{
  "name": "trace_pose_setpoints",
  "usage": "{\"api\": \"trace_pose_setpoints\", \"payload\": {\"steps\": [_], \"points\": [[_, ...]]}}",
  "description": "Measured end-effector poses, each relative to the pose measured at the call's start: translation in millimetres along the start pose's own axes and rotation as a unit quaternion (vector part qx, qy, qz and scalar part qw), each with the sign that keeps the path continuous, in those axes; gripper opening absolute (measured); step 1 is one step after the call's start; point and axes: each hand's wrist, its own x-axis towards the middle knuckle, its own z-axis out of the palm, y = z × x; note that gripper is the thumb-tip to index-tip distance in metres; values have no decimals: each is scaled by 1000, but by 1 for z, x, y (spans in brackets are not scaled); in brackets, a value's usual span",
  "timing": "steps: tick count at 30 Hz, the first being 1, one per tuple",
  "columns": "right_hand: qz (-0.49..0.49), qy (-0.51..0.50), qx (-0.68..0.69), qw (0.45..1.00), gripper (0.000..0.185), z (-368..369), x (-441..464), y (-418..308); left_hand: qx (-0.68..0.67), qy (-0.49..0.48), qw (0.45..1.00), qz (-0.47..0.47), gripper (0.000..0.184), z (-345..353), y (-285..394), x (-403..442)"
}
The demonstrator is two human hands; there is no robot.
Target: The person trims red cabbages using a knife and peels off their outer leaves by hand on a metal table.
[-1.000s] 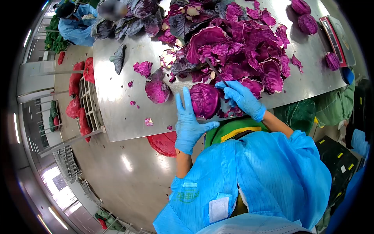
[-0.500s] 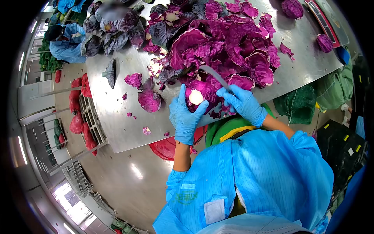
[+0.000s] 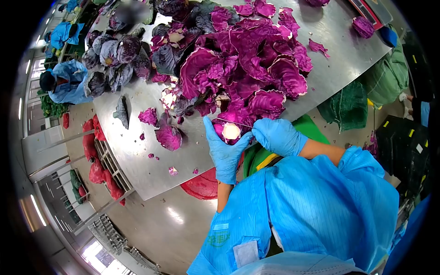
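Observation:
My left hand (image 3: 223,153), in a blue glove, is wrapped round a red cabbage (image 3: 220,126) at the near table edge. The cabbage's pale cut stem end faces up. In my gloved right hand (image 3: 280,137) is a knife (image 3: 234,122), its blade seen nearly edge-on as a thin line across the top of the cabbage; the handle is hidden in my fingers. Just beyond lies a heap of loose purple cabbage leaves (image 3: 254,55). A single purple leaf (image 3: 168,137) rests left of my left hand.
Several whole dark cabbages (image 3: 117,50) are piled at the far left of the metal table (image 3: 142,172). Another cabbage (image 3: 363,27) sits at the right by a red-edged device. Green sacks (image 3: 343,107) hang beside the table. A person in blue (image 3: 68,82) is at the left.
The knife blade has swung from pointing up and away to lying across the cabbage beside its cut stem end. My right hand has come closer to my left. The whole view has shifted.

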Motion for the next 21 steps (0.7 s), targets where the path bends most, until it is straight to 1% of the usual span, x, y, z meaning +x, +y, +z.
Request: {"api": "trace_pose_setpoints", "payload": {"steps": [2, 3, 5, 6, 8, 11, 15, 18, 21], "points": [[-15, 4, 17, 1000, 12, 3, 2, 2, 14, 1, 1000, -10, 121, 0, 6, -2], [-24, 25, 16, 999, 14, 6, 4, 3, 20, 3, 1000, -15, 120, 0, 8, -2], [-43, 65, 16, 997, 18, 10, 7, 5, -10, 5, 1000, -21, 124, 4, -5, -2], [-43, 70, 17, 997, 17, 11, 8, 4, -26, 8, 999, -25, 126, 5, -10, -3], [-46, 77, 19, 996, 16, 13, 12, 3, -12, 7, 1000, -23, 125, 4, -8, -3], [-104, 41, -67, 992, 15, 2, 19, 2, 4, 2, 1000, -9, 125, 2, -6, -1], [-102, -7, -112, 988, 14, -3, 26, -1, 31, 0, 1000, -1, 128, 3, -7, -2], [-96, -55, -116, 987, 15, -8, 29, -5, 40, 0, 999, -16, 130, 3, -1, -1], [-69, -109, -93, 987, 15, -12, 35, -6, 27, 17, 999, -1, 129, 7, -3, -2]]}}
